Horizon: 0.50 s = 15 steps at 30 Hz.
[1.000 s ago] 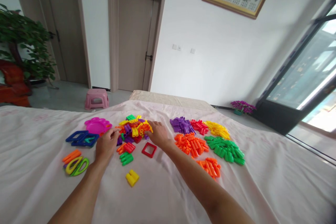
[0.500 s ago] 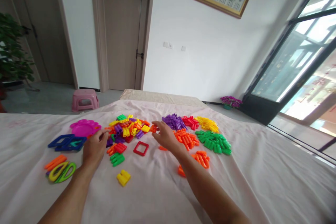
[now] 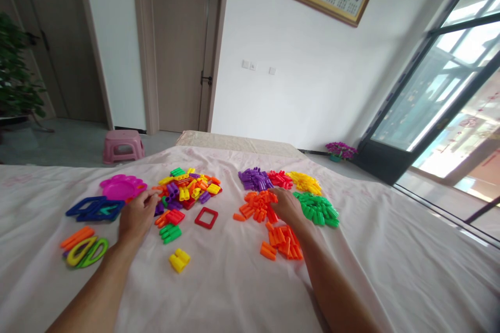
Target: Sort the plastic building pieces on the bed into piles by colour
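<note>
My right hand (image 3: 291,205) reaches over the orange pile (image 3: 253,205) of toy building blocks, its fingertips closed on an orange block (image 3: 270,197). At the left edge of a mixed pile (image 3: 183,190) of yellow, purple, orange, red and green blocks is my left hand (image 3: 136,212). Its thumb and fingers are pinched together; what lies between them, if anything, is hidden. Close to the left hand lie red (image 3: 175,217) and green (image 3: 170,233) blocks, with a yellow block (image 3: 179,259) nearer me. A red square frame (image 3: 206,218) rests between the piles.
Purple (image 3: 255,179), red (image 3: 280,180), yellow (image 3: 305,183) and green (image 3: 317,209) block piles sit at the right. A second orange pile (image 3: 287,242) is nearer. Leftward are a pink flower-shaped plate (image 3: 121,187), blue frames (image 3: 95,209) and yellow-green scissors (image 3: 86,252). A pale cloth (image 3: 234,296) covers the table.
My right hand has moved right from the mixed pile to the orange pile, carrying an orange block. My left hand stays beside the mixed pile. The view has shifted slightly.
</note>
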Tool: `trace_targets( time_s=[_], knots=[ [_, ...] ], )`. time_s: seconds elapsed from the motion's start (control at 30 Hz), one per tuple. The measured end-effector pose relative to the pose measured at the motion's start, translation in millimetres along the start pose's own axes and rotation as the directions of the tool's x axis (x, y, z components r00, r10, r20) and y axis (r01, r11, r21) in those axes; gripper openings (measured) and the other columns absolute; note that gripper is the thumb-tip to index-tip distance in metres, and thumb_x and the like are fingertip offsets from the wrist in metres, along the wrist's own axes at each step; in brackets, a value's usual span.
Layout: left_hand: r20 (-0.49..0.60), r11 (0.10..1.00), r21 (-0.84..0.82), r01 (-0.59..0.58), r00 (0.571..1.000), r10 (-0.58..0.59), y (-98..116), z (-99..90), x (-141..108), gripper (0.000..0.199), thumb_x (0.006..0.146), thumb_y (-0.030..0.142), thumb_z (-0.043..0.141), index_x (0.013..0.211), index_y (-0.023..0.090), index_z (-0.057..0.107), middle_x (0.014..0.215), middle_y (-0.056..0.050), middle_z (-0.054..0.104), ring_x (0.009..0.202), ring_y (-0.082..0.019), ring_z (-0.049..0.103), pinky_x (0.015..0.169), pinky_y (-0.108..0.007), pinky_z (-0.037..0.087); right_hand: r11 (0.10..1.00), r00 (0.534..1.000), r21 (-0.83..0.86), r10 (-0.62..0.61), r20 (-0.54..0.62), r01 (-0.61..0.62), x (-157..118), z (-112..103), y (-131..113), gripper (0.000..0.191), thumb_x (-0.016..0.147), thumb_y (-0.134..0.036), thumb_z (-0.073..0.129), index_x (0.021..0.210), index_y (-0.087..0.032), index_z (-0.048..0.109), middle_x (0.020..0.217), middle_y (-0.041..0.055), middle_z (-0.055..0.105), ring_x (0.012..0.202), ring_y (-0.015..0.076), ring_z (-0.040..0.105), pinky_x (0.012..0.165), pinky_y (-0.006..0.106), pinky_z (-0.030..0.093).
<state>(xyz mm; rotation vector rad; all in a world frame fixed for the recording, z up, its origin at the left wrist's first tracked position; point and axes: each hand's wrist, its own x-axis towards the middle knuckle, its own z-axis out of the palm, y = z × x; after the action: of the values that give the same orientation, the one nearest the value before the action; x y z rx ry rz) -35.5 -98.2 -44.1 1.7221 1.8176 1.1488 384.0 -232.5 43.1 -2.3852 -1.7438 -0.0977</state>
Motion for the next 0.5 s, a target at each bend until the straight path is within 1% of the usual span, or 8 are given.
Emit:
trace_targets(
  time_s=[0.13,0.23,0.3,0.37,0.43,0.5],
  knots=[
    [-0.018,1.0,-0.007,-0.025,1.0,0.025,1,-0.2,0,0.04,0.09,0.043,0.05,0.112,0.021,0.076,0.104,-0.008,0.081,0.101,-0.025,0.074,0.086,-0.03,0.052,0.997,0.996,0.075,-0.02,-0.086,0.026,-5,-8,-9,0.048,0.088,-0.021,0.055,0.135,-0.024,0.067,0.136,0.0083,0.067,0.123,0.0267,0.062,0.101,0.036,0.048],
    [-0.025,0.999,-0.023,-0.025,0.999,0.024,3,-1.1,-1,0.04,0.09,0.041,0.05,0.111,0.02,0.076,0.103,-0.008,0.081,0.099,-0.024,0.074,0.085,-0.03,0.052,0.976,0.989,0.182,-0.098,-0.11,0.117,-13,-11,-28,0.044,0.09,-0.021,0.054,0.131,-0.025,0.069,0.135,0.0069,0.068,0.124,0.0252,0.062,0.103,0.035,0.048],
    [-0.025,0.999,-0.038,-0.031,0.999,0.031,4,-1.1,-2,0.041,0.09,0.041,0.05,0.112,0.019,0.076,0.103,-0.009,0.081,0.099,-0.024,0.073,0.086,-0.03,0.052,0.937,0.978,0.281,-0.196,-0.076,0.21,-22,-8,-49,0.041,0.091,-0.022,0.055,0.129,-0.026,0.07,0.133,0.0061,0.069,0.122,0.024,0.063,0.104,0.035,0.047],
    [-0.035,0.998,-0.047,-0.045,0.998,0.043,4,-0.5,-3,0.041,0.09,0.041,0.05,0.112,0.018,0.076,0.102,-0.009,0.081,0.097,-0.023,0.074,0.086,-0.03,0.053,0.887,0.954,0.36,-0.3,-0.024,0.288,-35,-2,-75,0.041,0.09,-0.023,0.058,0.13,-0.025,0.069,0.131,0.007,0.07,0.121,0.0239,0.064,0.105,0.036,0.048],
    [-0.05,0.997,-0.046,-0.056,0.997,0.053,4,0.5,-3,0.04,0.09,0.04,0.05,0.11,0.019,0.077,0.099,-0.008,0.081,0.095,-0.022,0.074,0.085,-0.029,0.053,0.849,0.922,0.395,-0.387,0.014,0.35,-50,7,-102,0.045,0.09,-0.022,0.059,0.134,-0.023,0.066,0.132,0.0092,0.069,0.123,0.0249,0.063,0.107,0.038,0.047],
    [-0.062,0.997,-0.038,-0.07,0.996,0.068,3,1.4,-2,0.038,0.09,0.039,0.05,0.109,0.019,0.077,0.097,-0.007,0.081,0.093,-0.021,0.074,0.084,-0.027,0.054,0.818,0.888,0.4,-0.459,0.023,0.413,-64,18,-125,0.05,0.09,-0.02,0.059,0.141,-0.02,0.061,0.137,0.0112,0.066,0.127,0.0261,0.06,0.109,0.04,0.045]
  ],
)
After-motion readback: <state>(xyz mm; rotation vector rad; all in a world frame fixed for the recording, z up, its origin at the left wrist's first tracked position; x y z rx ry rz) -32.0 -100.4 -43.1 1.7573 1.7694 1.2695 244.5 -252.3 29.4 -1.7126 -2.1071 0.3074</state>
